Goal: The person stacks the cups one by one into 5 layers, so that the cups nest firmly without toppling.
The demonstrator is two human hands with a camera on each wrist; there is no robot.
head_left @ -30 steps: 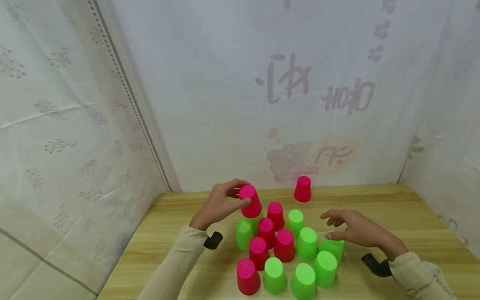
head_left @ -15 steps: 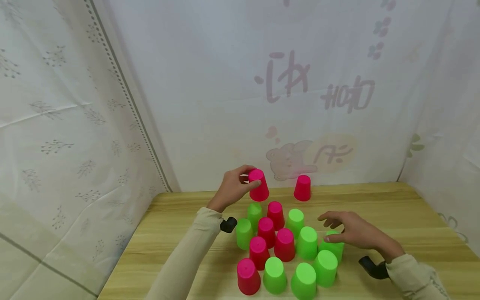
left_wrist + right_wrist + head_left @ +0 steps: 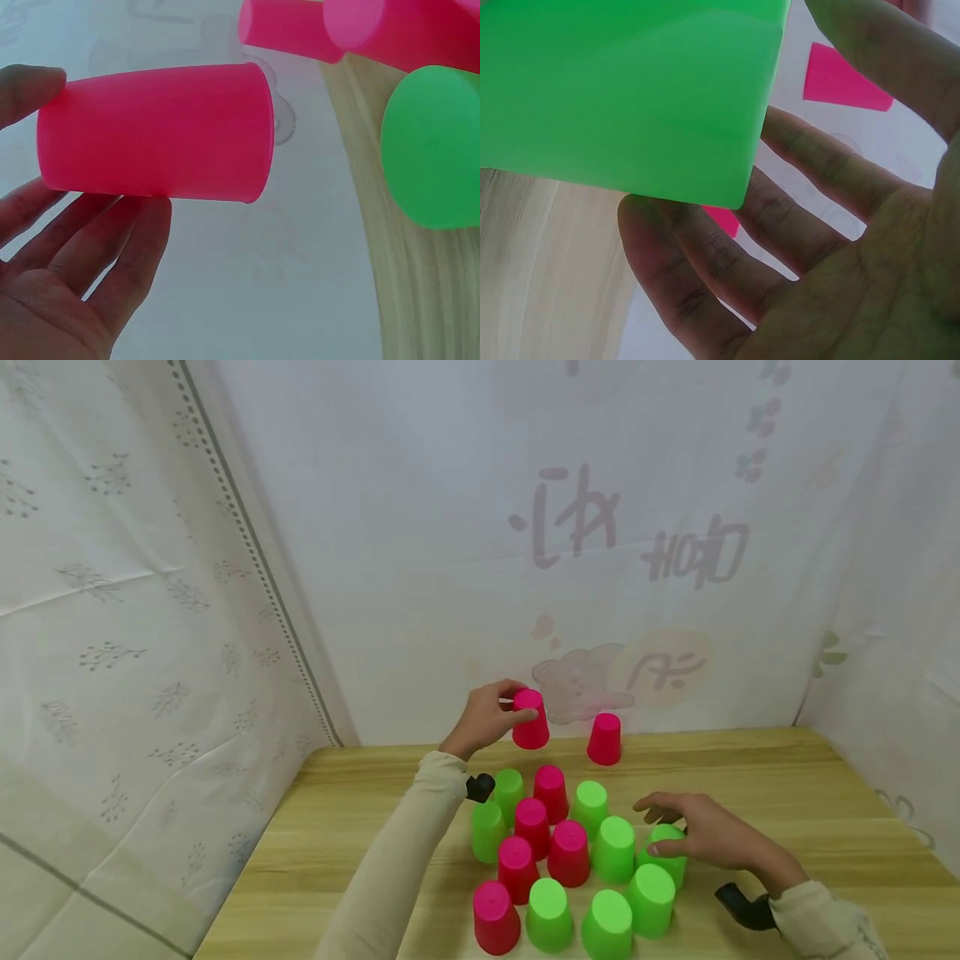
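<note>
At the left, the left hand (image 3: 483,725) holds a pink cup (image 3: 534,737) between its thumb and fingers near the narrow end, mouth down, clear of the counter (image 3: 337,827). Below that hand, at the left side of the group, two green cups (image 3: 489,837) stand upside down, one just behind the other. Next come five pink cups (image 3: 568,858), also mouth down, running from the front left toward the middle and back. Beyond the group, near the counter's back edge, a lone pink cup (image 3: 604,742) stands well apart from the others. Six more green cups (image 3: 614,853) take up the right side and front. At the far right, the right hand (image 3: 716,831) holds nothing, its thumb and fingers spread loosely about the rightmost green cup (image 3: 677,867); whether a fingertip touches it is hard to tell.

The work looks to be at an early stage: one cup is set by itself at the back, a second is raised but not yet put down, and thirteen stand in the mixed group, none of them stacked.
</note>
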